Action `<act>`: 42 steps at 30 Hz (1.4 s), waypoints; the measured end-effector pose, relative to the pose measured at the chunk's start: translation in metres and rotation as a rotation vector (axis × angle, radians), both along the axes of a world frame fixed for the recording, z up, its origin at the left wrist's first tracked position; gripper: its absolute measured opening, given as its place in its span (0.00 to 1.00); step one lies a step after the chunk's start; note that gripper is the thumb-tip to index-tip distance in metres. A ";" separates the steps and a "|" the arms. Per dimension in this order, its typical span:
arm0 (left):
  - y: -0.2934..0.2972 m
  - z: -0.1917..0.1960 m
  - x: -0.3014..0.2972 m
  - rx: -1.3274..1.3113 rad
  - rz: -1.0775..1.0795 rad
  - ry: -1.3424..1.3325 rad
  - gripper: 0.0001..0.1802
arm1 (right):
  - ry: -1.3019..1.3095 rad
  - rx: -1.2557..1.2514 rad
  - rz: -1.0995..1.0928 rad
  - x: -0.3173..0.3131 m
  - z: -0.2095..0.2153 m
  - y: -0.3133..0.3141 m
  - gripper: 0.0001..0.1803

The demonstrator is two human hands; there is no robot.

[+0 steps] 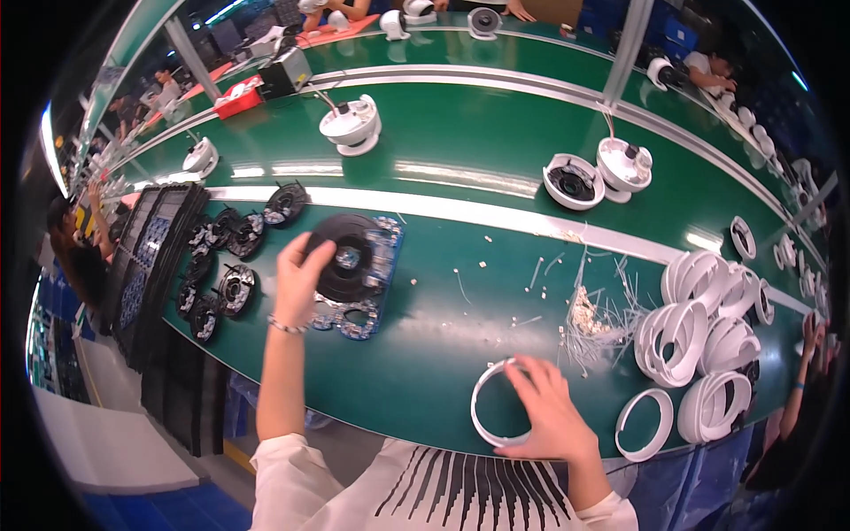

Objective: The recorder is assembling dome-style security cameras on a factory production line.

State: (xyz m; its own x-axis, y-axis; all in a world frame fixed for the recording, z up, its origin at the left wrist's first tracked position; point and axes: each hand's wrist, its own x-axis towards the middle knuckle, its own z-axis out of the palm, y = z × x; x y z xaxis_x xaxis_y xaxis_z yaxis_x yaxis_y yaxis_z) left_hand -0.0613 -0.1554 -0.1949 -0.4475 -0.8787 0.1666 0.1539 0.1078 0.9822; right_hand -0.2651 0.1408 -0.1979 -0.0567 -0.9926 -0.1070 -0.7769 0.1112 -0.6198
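My left hand (297, 281) is closed on the rim of a round black plastic part (341, 232) with a small round opening near its middle. Beneath and beside that part lie blue circuit boards (382, 288), partly covered by it. Near the front edge of the green table, my right hand (556, 409) grips a thin white plastic ring (479, 409) by its right side, thumb below and fingers above. Another white ring (644, 425) lies just right of this hand.
White ring covers (677, 341) are piled at right, beside a heap of pale wire scraps (589, 332). Several black round modules (237, 288) and stacked black trays (146, 265) sit at left. White dome housings (351, 133) stand on the green belt (443, 133) behind. Other people work around.
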 end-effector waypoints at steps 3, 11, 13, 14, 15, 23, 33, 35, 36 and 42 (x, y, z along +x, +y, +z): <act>0.056 -0.013 -0.053 0.154 -0.063 0.153 0.10 | -0.204 -0.479 -0.301 -0.007 -0.002 -0.010 0.60; 0.147 -0.055 -0.104 0.508 -0.440 0.190 0.23 | -0.221 -0.520 -0.536 -0.002 -0.012 -0.038 0.65; 0.139 -0.058 -0.096 0.760 -0.782 0.322 0.28 | -0.193 -0.474 -0.500 -0.001 -0.017 -0.037 0.67; 0.138 -0.053 -0.098 0.818 -0.787 0.347 0.33 | -0.160 -0.483 -0.495 0.003 -0.013 -0.037 0.66; 0.134 -0.048 -0.097 0.964 -0.883 0.408 0.38 | -0.129 -0.490 -0.488 0.007 -0.010 -0.038 0.66; 0.125 -0.046 -0.107 1.045 -0.685 0.351 0.36 | 0.030 -0.407 -0.452 0.013 -0.007 -0.046 0.66; 0.130 -0.047 -0.103 0.990 -0.707 0.378 0.33 | 0.096 -0.436 -0.369 0.005 -0.002 -0.053 0.68; 0.128 -0.049 -0.102 1.012 -0.738 0.411 0.33 | -0.113 -0.534 -0.356 0.000 -0.002 -0.051 0.67; 0.127 -0.050 -0.100 1.035 -0.770 0.448 0.32 | -0.247 -0.543 -0.380 -0.001 -0.003 -0.049 0.66; 0.130 -0.037 -0.104 1.061 -0.736 0.446 0.33 | -0.629 -0.495 -0.524 -0.002 -0.021 -0.043 0.64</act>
